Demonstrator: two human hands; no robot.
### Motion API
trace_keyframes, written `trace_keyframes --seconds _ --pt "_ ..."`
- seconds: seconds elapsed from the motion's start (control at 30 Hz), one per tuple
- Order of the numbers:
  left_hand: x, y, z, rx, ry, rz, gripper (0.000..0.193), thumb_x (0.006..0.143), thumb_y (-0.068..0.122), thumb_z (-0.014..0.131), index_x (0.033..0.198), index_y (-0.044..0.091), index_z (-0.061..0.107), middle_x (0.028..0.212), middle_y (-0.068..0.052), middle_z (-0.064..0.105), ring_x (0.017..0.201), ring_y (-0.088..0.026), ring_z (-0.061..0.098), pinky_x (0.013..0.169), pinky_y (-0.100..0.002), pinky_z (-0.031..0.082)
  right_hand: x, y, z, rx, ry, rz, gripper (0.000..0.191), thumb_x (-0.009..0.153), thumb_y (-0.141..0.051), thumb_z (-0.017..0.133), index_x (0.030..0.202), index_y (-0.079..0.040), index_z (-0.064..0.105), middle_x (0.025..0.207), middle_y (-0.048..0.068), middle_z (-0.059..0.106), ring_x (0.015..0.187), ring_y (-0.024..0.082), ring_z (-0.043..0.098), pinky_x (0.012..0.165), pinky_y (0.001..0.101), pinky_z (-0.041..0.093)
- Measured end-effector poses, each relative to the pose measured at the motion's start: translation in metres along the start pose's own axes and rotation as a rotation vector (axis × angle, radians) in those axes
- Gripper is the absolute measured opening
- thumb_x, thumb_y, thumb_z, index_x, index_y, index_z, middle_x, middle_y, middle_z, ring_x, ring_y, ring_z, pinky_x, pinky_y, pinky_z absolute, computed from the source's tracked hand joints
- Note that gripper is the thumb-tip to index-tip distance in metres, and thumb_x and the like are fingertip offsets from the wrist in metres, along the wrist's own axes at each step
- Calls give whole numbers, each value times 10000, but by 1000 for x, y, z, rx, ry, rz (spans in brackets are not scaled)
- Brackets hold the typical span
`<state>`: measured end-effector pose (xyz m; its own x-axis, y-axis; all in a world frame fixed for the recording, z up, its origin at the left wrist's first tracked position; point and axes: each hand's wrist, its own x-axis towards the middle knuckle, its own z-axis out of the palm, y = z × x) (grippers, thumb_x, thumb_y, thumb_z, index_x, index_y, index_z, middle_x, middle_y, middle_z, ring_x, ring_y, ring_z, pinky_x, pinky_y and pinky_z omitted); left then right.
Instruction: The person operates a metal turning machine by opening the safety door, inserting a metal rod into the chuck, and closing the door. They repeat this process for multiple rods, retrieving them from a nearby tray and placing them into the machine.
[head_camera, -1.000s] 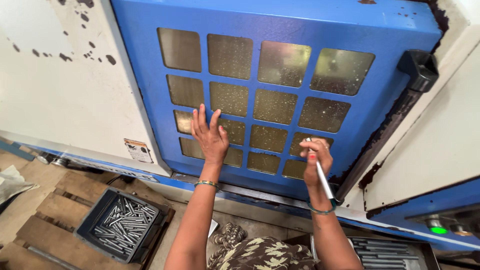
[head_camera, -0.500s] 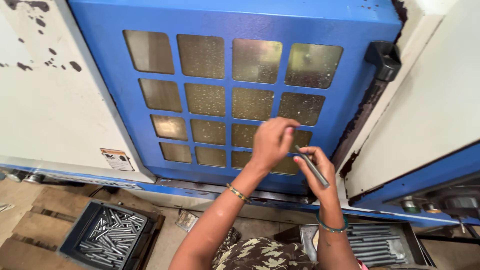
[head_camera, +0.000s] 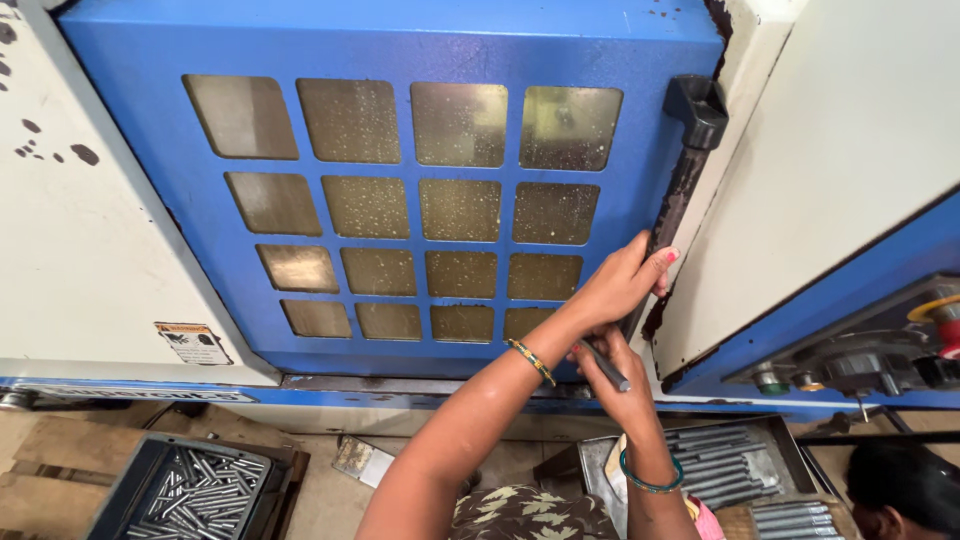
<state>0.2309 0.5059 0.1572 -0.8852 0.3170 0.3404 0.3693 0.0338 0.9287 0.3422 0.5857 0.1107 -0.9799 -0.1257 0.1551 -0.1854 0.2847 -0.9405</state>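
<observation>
Workshop floor and wooden pallets fill the bottom of the view, under a large white and blue machine.

Nearest, low on the left, a dark crate (head_camera: 185, 485) of metal rods sits on a pallet (head_camera: 40, 470). Low on the right a tray (head_camera: 720, 465) holds more rods laid side by side, and another person's dark hair shows at the bottom right corner.

Above these both forearms reach up, each with a bangle at the wrist. The right hand (head_camera: 620, 385) is closed around a single grey rod (head_camera: 605, 366), which slants down to the right across its fingers, just below the other hand. The left hand (head_camera: 620, 285) crosses over it and has its fingers curled around the lower part of the black handle (head_camera: 685, 175), a long bar that runs up the right edge of the blue door (head_camera: 400, 50). The door has a grid of cloudy yellow panes and appears to sit against the white frame on its right.

Farther right, the control panel (head_camera: 860, 360) carries knobs and a red button.

To work the door well, I judge the left hand should take a full wrap on the bar, not fingertips only, and pull along the door's travel in one even motion. The rod is best kept tucked in the right fist, its tip away from the gap at the door's edge and from the panes.
</observation>
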Motion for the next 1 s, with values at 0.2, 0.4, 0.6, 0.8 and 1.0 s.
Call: trace_keyframes --seconds 0.2,0.4,0.6,0.8,1.0 --pt "-5 -6 11 -119 30 -14 454 1046 406 503 1107 -43 478 704 -69 600 631 -153 625 611 -334 548 -17 0 -3 -43 -3 -86 277 912 -135 679 1137 13 613 857 84 744 687 108 656 645 281 540" --pt "-7 -10 10 -53 71 -19 472 1050 434 497 1051 -37 479 687 -70 590 604 -152 616 581 -331 532 -30 1 -5 -119 25 -12 288 914 -164 721 1138 9 666 783 98 727 687 86 589 629 265 499" --pt "-19 -28 -9 -79 118 -10 450 1043 426 515 1029 -24 498 716 -64 597 619 -144 609 579 -320 542 -37 7 -1 -78 -11 43 329 943 -195 679 1215 -11 664 939 70 799 782 50 662 676 235 538" --pt "-49 -34 -59 -120 191 -1 408 1043 403 527 1046 -4 503 736 -48 591 641 -123 588 583 -305 546 -43 -8 26 -39 -81 78 325 945 -205 658 1221 -33 664 968 53 801 737 63 637 662 230 543" --pt "-92 -28 -136 -89 320 -69 392 1045 406 532 1024 17 487 719 -32 575 632 -103 574 574 -283 535 -61 -34 61 -41 -222 -100 291 973 -216 657 1195 -29 660 939 46 805 826 45 686 724 225 537"
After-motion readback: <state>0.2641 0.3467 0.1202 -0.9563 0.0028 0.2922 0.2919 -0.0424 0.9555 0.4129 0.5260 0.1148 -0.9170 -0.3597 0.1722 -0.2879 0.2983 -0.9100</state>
